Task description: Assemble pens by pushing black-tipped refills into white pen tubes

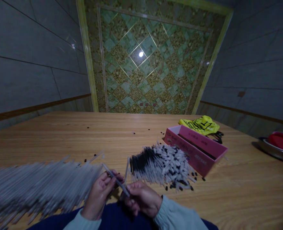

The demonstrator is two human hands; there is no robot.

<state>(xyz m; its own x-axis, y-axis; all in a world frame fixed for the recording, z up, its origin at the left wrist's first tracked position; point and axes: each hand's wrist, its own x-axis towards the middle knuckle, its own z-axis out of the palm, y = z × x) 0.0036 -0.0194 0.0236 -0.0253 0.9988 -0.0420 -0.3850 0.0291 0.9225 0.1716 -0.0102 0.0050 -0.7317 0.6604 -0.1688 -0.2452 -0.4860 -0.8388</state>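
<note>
In the head view, a person in pale blue-green sleeves [179, 213] works at a wooden table [242, 188], both hands close together at the near edge, above dark blue clothing [116, 217]. Between them, slanting down from left to right, is a slim translucent tube [115, 179]. The left hand [98, 193] has its grip closed about the tube's middle, thumb against fingers; the right hand [145, 196] pinches the lower end between thumb and fingers. A second thin stick [127, 168] rises just beside the tube, between the hands, and I cannot tell whether either grip has it. On the person's left spreads a broad heap of long clear tubes [43, 182], laid roughly side by side and blurred. Just beyond the right hand lies another pile, slender rods [153, 163] with dark ends on one side and whitish ends on the other, little black pieces scattered among and around them. An open pink box [191, 153] stands right behind that pile, with a crumpled yellow bag [202, 124] next to it. Farther right, a metal tray [277, 153] holds something red [281, 141]. Past the table, a glossy green patterned panel [141, 80] reflects a bright spot of light.
</note>
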